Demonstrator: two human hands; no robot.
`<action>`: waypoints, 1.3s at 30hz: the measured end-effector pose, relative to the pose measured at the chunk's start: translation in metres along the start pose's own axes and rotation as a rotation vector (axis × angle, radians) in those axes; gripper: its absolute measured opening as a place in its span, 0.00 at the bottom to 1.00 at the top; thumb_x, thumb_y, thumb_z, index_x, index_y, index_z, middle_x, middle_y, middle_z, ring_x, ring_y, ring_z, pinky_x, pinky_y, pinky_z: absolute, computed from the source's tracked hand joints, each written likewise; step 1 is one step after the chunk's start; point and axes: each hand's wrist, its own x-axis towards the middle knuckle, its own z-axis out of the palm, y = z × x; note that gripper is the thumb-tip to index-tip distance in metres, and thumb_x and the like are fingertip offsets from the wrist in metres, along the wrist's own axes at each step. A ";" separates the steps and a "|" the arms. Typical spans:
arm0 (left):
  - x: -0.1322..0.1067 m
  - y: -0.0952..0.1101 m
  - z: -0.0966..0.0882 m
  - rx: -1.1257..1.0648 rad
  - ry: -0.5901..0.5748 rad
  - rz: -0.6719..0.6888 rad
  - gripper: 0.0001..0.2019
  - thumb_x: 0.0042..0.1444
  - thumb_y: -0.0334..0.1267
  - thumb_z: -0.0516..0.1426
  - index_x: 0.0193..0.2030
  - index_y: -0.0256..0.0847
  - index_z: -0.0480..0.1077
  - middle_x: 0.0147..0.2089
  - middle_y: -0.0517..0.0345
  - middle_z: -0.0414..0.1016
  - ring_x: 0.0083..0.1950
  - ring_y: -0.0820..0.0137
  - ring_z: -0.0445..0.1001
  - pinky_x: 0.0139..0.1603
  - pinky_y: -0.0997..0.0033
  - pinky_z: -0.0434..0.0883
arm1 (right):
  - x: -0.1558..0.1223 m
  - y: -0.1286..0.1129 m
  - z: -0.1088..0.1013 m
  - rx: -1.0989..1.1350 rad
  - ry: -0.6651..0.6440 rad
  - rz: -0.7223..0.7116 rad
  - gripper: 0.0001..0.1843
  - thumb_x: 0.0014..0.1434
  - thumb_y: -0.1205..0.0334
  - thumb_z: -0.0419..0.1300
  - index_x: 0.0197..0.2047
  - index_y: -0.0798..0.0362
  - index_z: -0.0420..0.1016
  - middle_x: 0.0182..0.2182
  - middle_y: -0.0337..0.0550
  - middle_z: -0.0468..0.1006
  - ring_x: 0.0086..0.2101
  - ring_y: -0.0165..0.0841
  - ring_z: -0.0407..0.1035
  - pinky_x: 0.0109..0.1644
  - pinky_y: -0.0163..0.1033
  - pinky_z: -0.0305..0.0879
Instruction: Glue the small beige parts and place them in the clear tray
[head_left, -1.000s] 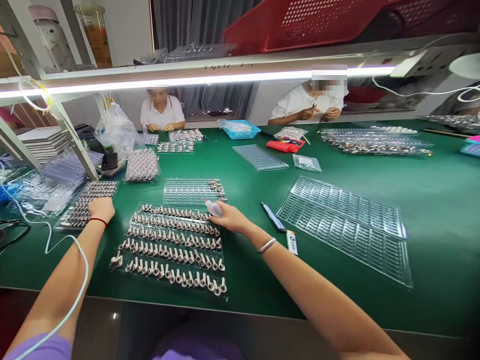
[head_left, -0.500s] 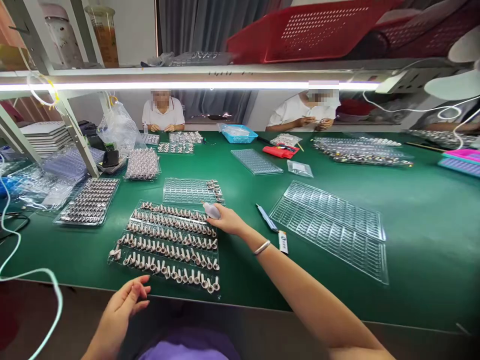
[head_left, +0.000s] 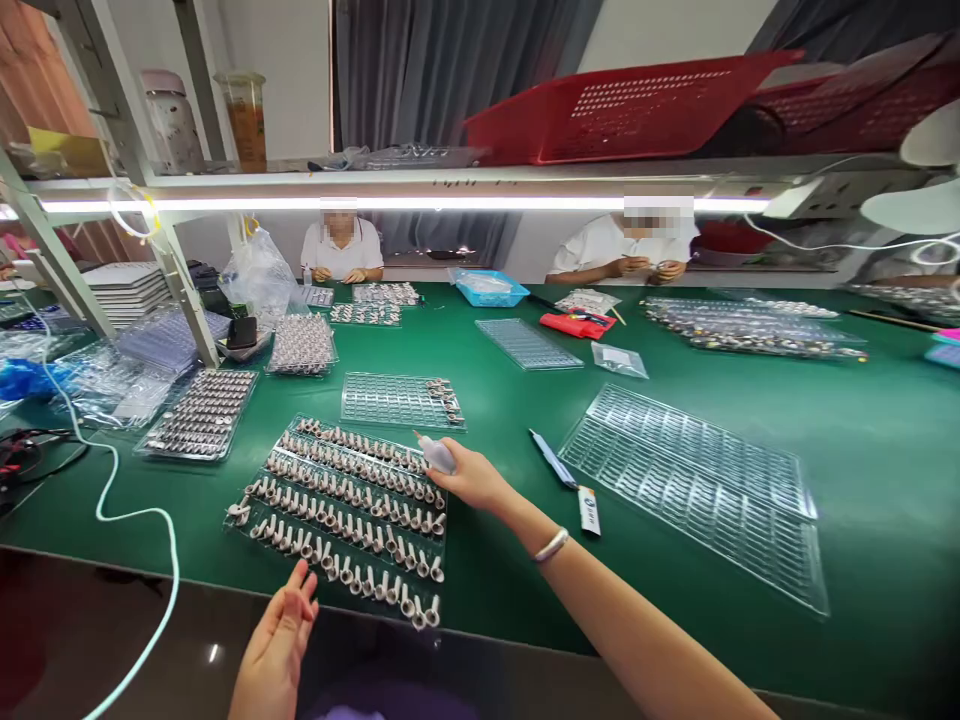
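My right hand (head_left: 474,478) grips a small translucent squeeze bottle (head_left: 438,455) with a thin tip pointing up and left. It hovers by the far right corner of a clear plastic tray (head_left: 444,548), which holds several rows of white stemmed parts that look like earbud shells (head_left: 352,490). Below the tray's front edge, my left hand (head_left: 279,645) has its fingers loosely stretched and holds nothing visible. Behind the bottle lies a second clear tray (head_left: 382,398), with a few similar parts at its right end.
Right of my arm lie a blue pen-like tool (head_left: 553,458), a small white packet (head_left: 589,512) and clear trays (head_left: 697,490). A tray of dark parts (head_left: 199,413) is at left, near a white cable (head_left: 139,513). Two people sit across the green table (head_left: 495,600) beneath a lit shelf (head_left: 375,185).
The view has shifted, so the table sits lower and further right. My left hand has turned more upright, fingers near the tray's front edge. The right hand still holds the bottle near the same corner.
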 end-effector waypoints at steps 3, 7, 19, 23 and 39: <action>0.001 0.009 0.004 -0.032 -0.016 -0.044 0.19 0.38 0.51 0.72 0.25 0.40 0.73 0.66 0.45 0.67 0.70 0.47 0.59 0.72 0.50 0.56 | -0.004 -0.002 0.000 0.019 -0.009 -0.004 0.13 0.50 0.50 0.59 0.34 0.49 0.66 0.25 0.38 0.75 0.26 0.35 0.68 0.29 0.35 0.58; 0.002 0.022 0.007 -0.084 0.025 -0.043 0.14 0.42 0.43 0.71 0.31 0.39 0.76 0.65 0.44 0.69 0.70 0.52 0.62 0.72 0.54 0.57 | -0.009 -0.005 0.002 0.032 -0.025 0.016 0.14 0.49 0.48 0.58 0.32 0.48 0.65 0.25 0.39 0.75 0.26 0.36 0.69 0.30 0.36 0.60; -0.024 0.008 -0.005 -0.133 0.186 -0.001 0.21 0.35 0.52 0.73 0.22 0.39 0.72 0.56 0.39 0.75 0.62 0.48 0.69 0.68 0.52 0.62 | -0.018 0.016 0.017 0.116 -0.087 0.150 0.25 0.40 0.36 0.59 0.35 0.44 0.70 0.25 0.43 0.80 0.27 0.48 0.75 0.30 0.45 0.66; -0.024 0.015 -0.003 -0.179 0.166 -0.006 0.16 0.42 0.46 0.72 0.28 0.38 0.74 0.61 0.37 0.72 0.63 0.50 0.69 0.68 0.54 0.63 | -0.026 0.004 0.011 0.093 -0.111 0.159 0.25 0.41 0.36 0.58 0.35 0.45 0.69 0.25 0.44 0.79 0.27 0.47 0.75 0.31 0.45 0.66; 0.050 0.063 -0.001 -0.040 0.277 0.104 0.10 0.65 0.32 0.51 0.35 0.38 0.71 0.62 0.43 0.71 0.65 0.62 0.68 0.69 0.59 0.63 | -0.073 -0.037 -0.002 0.194 -0.092 0.130 0.16 0.52 0.45 0.56 0.36 0.49 0.67 0.27 0.40 0.76 0.28 0.37 0.69 0.31 0.38 0.62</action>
